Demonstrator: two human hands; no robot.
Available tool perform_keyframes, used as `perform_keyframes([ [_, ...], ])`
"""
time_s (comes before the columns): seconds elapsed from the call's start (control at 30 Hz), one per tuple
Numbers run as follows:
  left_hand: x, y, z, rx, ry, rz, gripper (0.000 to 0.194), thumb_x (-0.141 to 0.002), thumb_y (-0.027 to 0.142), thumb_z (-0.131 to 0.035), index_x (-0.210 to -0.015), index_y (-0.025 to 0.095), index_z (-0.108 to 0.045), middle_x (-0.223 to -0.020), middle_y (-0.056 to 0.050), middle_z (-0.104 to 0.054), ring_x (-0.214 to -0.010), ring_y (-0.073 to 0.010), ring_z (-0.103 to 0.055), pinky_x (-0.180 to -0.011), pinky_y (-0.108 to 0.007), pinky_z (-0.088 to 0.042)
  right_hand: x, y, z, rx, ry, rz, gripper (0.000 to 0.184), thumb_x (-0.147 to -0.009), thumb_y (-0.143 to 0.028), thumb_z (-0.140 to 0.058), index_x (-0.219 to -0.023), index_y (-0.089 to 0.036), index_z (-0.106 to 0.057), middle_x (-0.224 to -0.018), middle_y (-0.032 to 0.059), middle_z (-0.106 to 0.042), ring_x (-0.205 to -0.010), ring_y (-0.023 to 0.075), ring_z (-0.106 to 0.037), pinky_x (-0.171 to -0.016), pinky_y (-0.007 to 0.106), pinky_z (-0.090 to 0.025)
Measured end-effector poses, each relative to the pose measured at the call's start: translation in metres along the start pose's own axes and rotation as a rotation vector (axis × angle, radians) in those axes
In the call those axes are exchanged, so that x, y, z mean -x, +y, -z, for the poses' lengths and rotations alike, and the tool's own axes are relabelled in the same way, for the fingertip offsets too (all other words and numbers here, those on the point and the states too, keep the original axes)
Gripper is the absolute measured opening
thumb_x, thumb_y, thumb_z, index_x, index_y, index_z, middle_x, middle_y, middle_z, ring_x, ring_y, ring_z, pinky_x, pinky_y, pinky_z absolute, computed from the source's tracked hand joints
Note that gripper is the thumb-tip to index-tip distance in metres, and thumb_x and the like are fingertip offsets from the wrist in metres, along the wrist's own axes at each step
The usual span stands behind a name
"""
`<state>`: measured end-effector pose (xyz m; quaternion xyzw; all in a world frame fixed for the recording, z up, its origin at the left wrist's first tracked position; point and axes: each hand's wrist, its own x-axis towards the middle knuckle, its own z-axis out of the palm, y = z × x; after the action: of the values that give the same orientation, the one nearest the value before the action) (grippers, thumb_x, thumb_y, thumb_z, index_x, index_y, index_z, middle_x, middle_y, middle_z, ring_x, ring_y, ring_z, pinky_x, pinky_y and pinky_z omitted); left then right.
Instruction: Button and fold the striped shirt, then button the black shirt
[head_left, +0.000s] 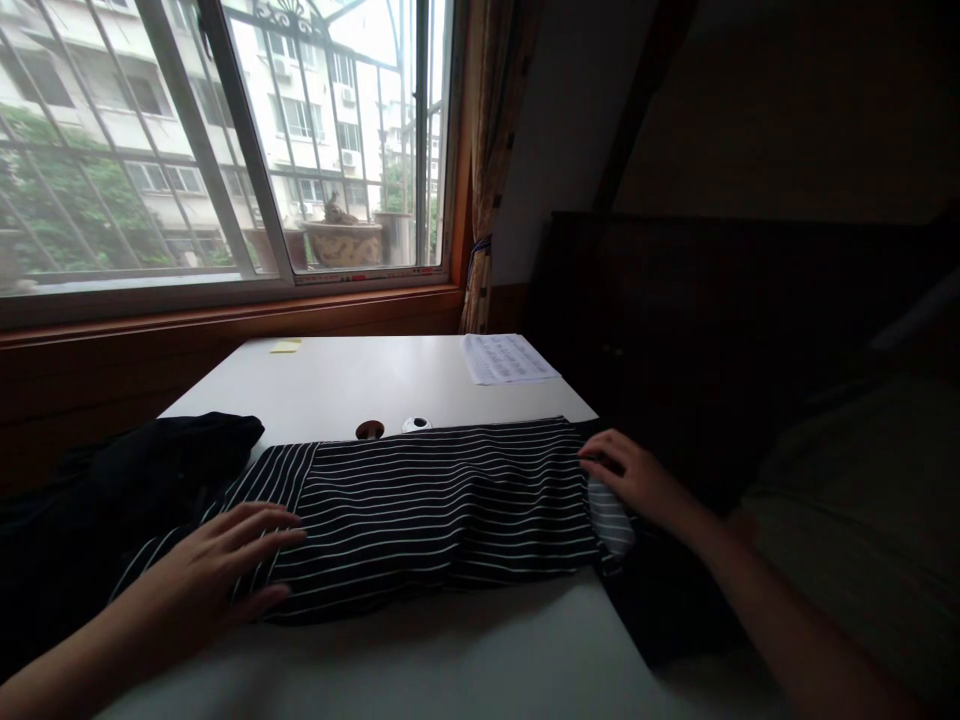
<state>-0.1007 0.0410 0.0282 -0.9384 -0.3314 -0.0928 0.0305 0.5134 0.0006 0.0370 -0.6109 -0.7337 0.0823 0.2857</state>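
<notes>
A black garment with thin white stripes lies folded in a long band across the white table. My left hand rests flat on its left end, fingers stretched out and apart. My right hand lies on the garment's right end at the table's right edge, fingers curved down onto the cloth; I cannot see a grip on it. A striped corner hangs just below that hand.
A pile of black cloth sits at the table's left. Two small round objects lie just behind the garment. A printed sheet and a yellow note lie near the window. Dark furniture stands to the right.
</notes>
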Motion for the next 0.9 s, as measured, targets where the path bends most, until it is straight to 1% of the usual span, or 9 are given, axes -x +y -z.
perform_keyframes([
  [0.07, 0.024, 0.01, -0.006, -0.054, -0.028, -0.046, 0.061, -0.089, 0.047, -0.068, -0.146, 0.04, -0.049, -0.141, 0.0, -0.062, -0.126, -0.0272, -0.06, -0.098, -0.038, -0.058, 0.032, -0.025, -0.002, 0.061, -0.139, 0.135, 0.018, -0.093, -0.04, -0.064, -0.104, -0.028, -0.071, -0.116, 0.0063, -0.065, -0.113, 0.0258, -0.061, -0.103, 0.043, -0.049],
  [0.13, 0.043, 0.01, -0.016, -0.108, -0.013, -0.048, 0.067, -0.088, 0.04, -0.068, -0.15, 0.039, -0.044, -0.144, 0.0, -0.06, -0.125, -0.0277, -0.062, -0.098, -0.036, -0.058, 0.06, -0.042, -0.006, 0.138, -0.198, 0.201, 0.027, -0.087, -0.039, -0.071, -0.113, -0.03, -0.07, -0.122, 0.0064, -0.065, -0.117, 0.0277, -0.06, -0.103, 0.045, -0.049],
  [0.23, 0.061, -0.002, -0.033, -0.152, 0.039, -0.007, 0.068, -0.087, 0.026, -0.063, -0.151, 0.039, -0.043, -0.144, 0.001, -0.06, -0.125, -0.0274, -0.063, -0.1, -0.035, -0.057, 0.086, -0.051, -0.017, 0.271, -0.175, 0.222, 0.039, -0.084, -0.033, -0.075, -0.122, -0.031, -0.067, -0.126, 0.0079, -0.063, -0.119, 0.0313, -0.059, -0.102, 0.05, -0.05],
  [0.37, 0.068, -0.014, -0.044, -0.166, 0.057, 0.036, 0.066, -0.085, 0.017, -0.053, -0.148, 0.037, -0.048, -0.139, 0.001, -0.064, -0.119, -0.0265, -0.066, -0.097, -0.035, -0.059, 0.097, -0.046, -0.029, 0.314, -0.075, 0.19, 0.027, -0.089, -0.017, -0.06, -0.112, -0.028, -0.07, -0.112, 0.0077, -0.067, -0.106, 0.0276, -0.064, -0.094, 0.046, -0.054],
  [0.5, 0.06, -0.015, -0.029, -0.121, 0.096, 0.115, 0.053, -0.087, 0.019, -0.047, -0.134, 0.035, -0.064, -0.123, 0.0, -0.073, -0.105, -0.0257, -0.073, -0.088, -0.035, -0.062, 0.099, -0.038, -0.023, 0.171, -0.05, 0.144, 0.021, -0.094, -0.019, -0.051, -0.094, -0.027, -0.07, -0.102, 0.0057, -0.069, -0.096, 0.0227, -0.068, -0.088, 0.037, -0.057],
  [0.6, 0.051, -0.02, -0.008, -0.085, 0.11, 0.203, 0.045, -0.089, 0.029, -0.05, -0.131, 0.036, -0.065, -0.125, -0.001, -0.072, -0.107, -0.0268, -0.072, -0.089, -0.037, -0.061, 0.1, -0.024, -0.006, 0.099, -0.031, 0.089, 0.018, -0.093, -0.026, -0.053, -0.09, -0.027, -0.07, -0.099, 0.0048, -0.07, -0.092, 0.0225, -0.069, -0.084, 0.035, -0.058],
  [0.7, 0.043, -0.031, 0.013, -0.117, 0.146, 0.261, 0.04, -0.092, 0.039, -0.051, -0.13, 0.037, -0.064, -0.129, 0.002, -0.07, -0.112, -0.0261, -0.069, -0.094, -0.038, -0.058, 0.102, 0.001, 0.019, 0.093, -0.006, 0.033, 0.018, -0.093, -0.031, -0.054, -0.087, -0.027, -0.071, -0.097, 0.0051, -0.07, -0.09, 0.0234, -0.07, -0.082, 0.036, -0.058],
  [0.77, 0.039, -0.039, 0.022, -0.159, 0.183, 0.296, 0.037, -0.095, 0.045, -0.048, -0.128, 0.037, -0.064, -0.127, 0.003, -0.07, -0.11, -0.0251, -0.07, -0.091, -0.036, -0.057, 0.103, 0.018, 0.034, 0.134, 0.026, 0.019, 0.018, -0.091, -0.033, -0.055, -0.084, -0.027, -0.07, -0.096, 0.0051, -0.07, -0.09, 0.0246, -0.069, -0.083, 0.039, -0.057],
  [0.9, 0.037, -0.049, 0.03, -0.184, 0.201, 0.341, 0.036, -0.099, 0.047, -0.042, -0.128, 0.037, -0.061, -0.126, 0.006, -0.07, -0.103, -0.0211, -0.071, -0.084, -0.03, -0.057, 0.102, 0.041, 0.052, 0.255, 0.094, 0.029, 0.017, -0.088, -0.025, -0.051, -0.084, -0.027, -0.068, -0.096, 0.0074, -0.07, -0.094, 0.0278, -0.066, -0.087, 0.044, -0.054],
])
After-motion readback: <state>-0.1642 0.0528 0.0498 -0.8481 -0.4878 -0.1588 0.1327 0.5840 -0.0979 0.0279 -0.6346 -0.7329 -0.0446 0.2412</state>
